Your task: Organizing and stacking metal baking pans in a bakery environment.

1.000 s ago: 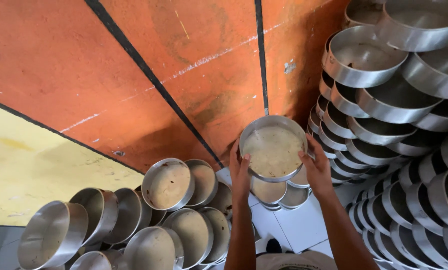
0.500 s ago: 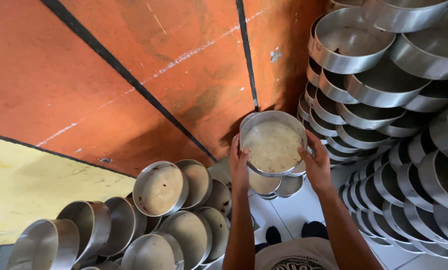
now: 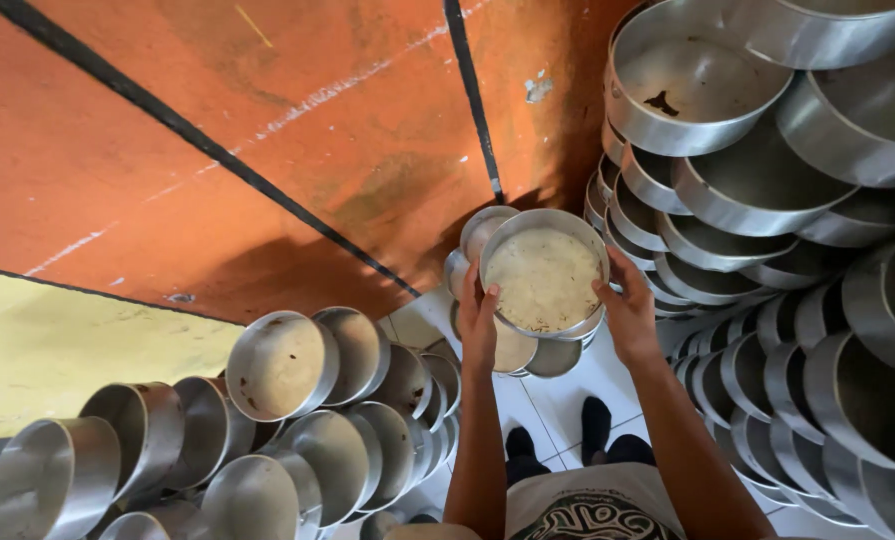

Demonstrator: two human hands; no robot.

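We are looking down at our two bare arms, stretched out in front of us. Between our hands we are holding a round, shallow, silver metal pan (image 3: 544, 275) lined with pale crumbly residue, tipped so that its open face is turning up toward us. Our left hand (image 3: 478, 318) is clasping the pan's left rim, fingers curled behind, thumb on the edge. Our right hand (image 3: 630, 312) is gripping the right rim the same way, so the pan is sitting steady between both palms. Just behind the pan, a short stack of similar silver pans (image 3: 479, 232) is leaning against the orange-red wall (image 3: 297, 150). Left of the pan, rows of nested pans (image 3: 307, 400) are lying on their sides. Right of it, taller stacks of larger pans (image 3: 767, 200) are rising. Below the pan we are seeing white floor tiles (image 3: 557, 400).
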